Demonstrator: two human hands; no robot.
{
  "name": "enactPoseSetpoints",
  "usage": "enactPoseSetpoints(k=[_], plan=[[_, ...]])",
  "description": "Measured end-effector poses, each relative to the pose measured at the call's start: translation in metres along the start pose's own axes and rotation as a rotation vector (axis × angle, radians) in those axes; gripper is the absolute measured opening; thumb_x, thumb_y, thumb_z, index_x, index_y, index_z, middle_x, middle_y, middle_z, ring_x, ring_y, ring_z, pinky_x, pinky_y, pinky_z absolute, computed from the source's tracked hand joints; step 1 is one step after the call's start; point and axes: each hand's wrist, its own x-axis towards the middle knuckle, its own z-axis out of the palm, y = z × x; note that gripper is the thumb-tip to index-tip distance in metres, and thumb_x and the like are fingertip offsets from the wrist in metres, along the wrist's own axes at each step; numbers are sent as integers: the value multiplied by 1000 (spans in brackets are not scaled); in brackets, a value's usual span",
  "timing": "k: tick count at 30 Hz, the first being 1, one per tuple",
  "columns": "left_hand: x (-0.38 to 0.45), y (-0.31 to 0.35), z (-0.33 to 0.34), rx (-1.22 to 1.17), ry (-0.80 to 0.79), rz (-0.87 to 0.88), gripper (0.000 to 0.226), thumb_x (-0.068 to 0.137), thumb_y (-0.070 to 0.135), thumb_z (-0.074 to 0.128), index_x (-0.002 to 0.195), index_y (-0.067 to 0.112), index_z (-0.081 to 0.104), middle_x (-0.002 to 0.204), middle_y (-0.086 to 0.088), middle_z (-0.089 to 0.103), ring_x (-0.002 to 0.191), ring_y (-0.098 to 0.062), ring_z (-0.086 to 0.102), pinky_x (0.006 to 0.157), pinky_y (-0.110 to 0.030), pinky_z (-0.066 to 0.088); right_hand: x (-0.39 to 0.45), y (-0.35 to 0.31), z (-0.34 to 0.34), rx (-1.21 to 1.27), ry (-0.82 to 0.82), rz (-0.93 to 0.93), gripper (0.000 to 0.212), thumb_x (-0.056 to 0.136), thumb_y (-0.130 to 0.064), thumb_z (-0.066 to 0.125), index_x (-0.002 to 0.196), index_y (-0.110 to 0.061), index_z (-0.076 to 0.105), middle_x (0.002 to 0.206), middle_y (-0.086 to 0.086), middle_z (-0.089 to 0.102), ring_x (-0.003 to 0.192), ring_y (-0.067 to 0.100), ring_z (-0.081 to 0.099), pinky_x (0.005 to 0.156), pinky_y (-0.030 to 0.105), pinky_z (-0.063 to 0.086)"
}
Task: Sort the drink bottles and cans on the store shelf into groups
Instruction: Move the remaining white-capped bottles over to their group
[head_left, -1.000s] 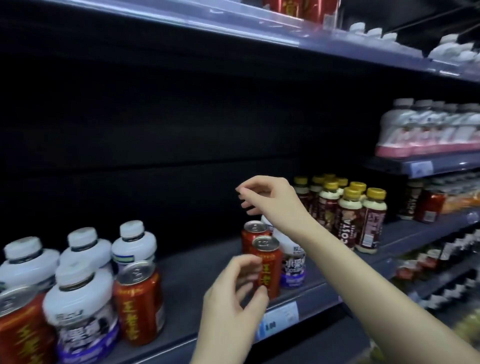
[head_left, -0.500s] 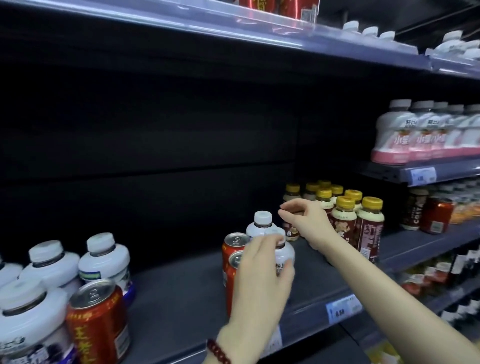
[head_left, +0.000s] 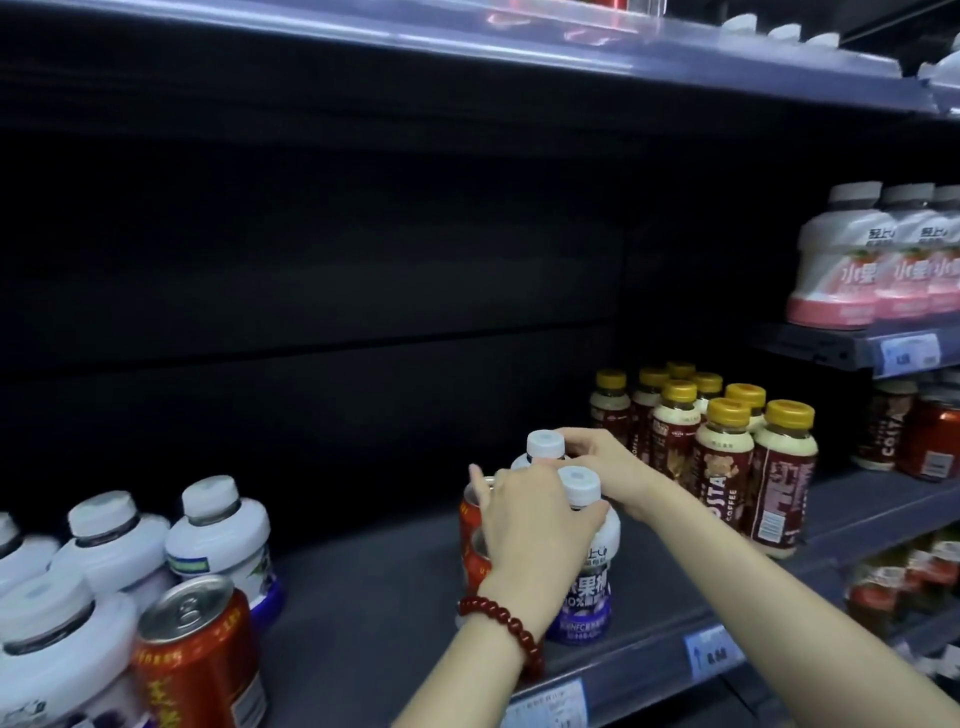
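Two white-capped bottles with purple bases and two red cans (head_left: 470, 525) stand bunched mid-shelf (head_left: 374, 597). My left hand (head_left: 530, 535), with a red bead bracelet on its wrist, wraps the shoulder of the front white bottle (head_left: 592, 587); its fingers reach over the can tops and hide most of both cans. Just behind, my right hand (head_left: 602, 467) pinches the neck of the rear white bottle (head_left: 545, 446) from the right. At lower left stands a mixed group: several white bottles (head_left: 223, 540) and a red can (head_left: 200, 660).
Gold-capped coffee bottles (head_left: 727, 467) stand in rows close to the right of my hands. Pink-and-white bottles (head_left: 836, 270) fill a higher shelf at right. Bare dark shelf lies between the left group and the middle cluster. A price-tag rail (head_left: 711, 657) runs along the front edge.
Both hands came down onto the middle cluster: the left went from hovering in front to wrapping the front bottle, the right from above to gripping the rear bottle's neck. The view shifted right.
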Motion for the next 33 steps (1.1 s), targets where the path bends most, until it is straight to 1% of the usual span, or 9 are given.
enactPoseSetpoints(k=[3,5,7,9,13,19,25,28,33], plan=[[-2,6,4,-112,21,50,24,75,34,58,88,16,68,82,-1,72,91,-17,62,122,-42,8,0,3,-2,-109,80,-48,13,79,-16,73,87,-6,70,74,-3,67,69,8,60,69,28,48],[-4,7,6,-210,28,85,23,77,29,60,91,12,66,86,-2,71,91,-17,62,119,-36,21,0,1,-4,-137,165,-70,12,78,-17,74,84,-9,69,74,-3,66,72,9,59,70,31,48],[-5,7,2,-338,69,134,22,79,27,64,92,9,64,90,-3,67,88,-16,61,96,-21,43,-1,-9,-10,-123,260,-115,10,78,-18,75,85,-13,70,78,-3,67,78,11,61,71,31,50],[-7,10,-10,-423,135,178,20,81,25,66,90,8,62,91,1,59,83,-9,53,70,-5,40,-3,-28,-17,-133,339,-174,9,78,-18,74,86,-16,70,79,-4,68,79,10,62,71,29,50],[-12,18,-46,-633,266,171,22,83,23,67,100,10,65,103,1,62,88,-6,56,71,-2,38,-12,-75,-24,-189,421,-305,18,79,-24,73,97,-20,72,88,-5,72,87,11,67,78,31,53],[-30,4,-112,-647,414,225,20,81,25,70,101,22,68,102,9,67,94,-1,61,79,-11,46,-26,-130,-2,-25,306,-423,22,85,-18,70,106,-12,71,95,-1,73,89,8,67,77,26,52],[-53,-44,-149,-402,463,162,17,79,30,70,95,24,69,93,12,67,89,6,58,71,0,38,-12,-148,61,174,110,-380,22,86,-13,68,105,-2,69,94,7,71,84,14,66,68,25,52],[-61,-68,-153,-330,473,98,19,79,29,70,97,23,69,95,10,68,90,0,60,74,-8,42,1,-138,100,142,6,-305,25,83,-16,72,105,-4,69,94,6,73,81,12,68,64,24,52],[-65,-103,-147,-236,407,-7,22,79,28,69,98,15,70,97,2,70,91,-9,62,76,-19,45,20,-109,151,-50,-160,-179,41,62,-32,72,99,-15,68,89,-2,71,79,11,67,62,25,50]])
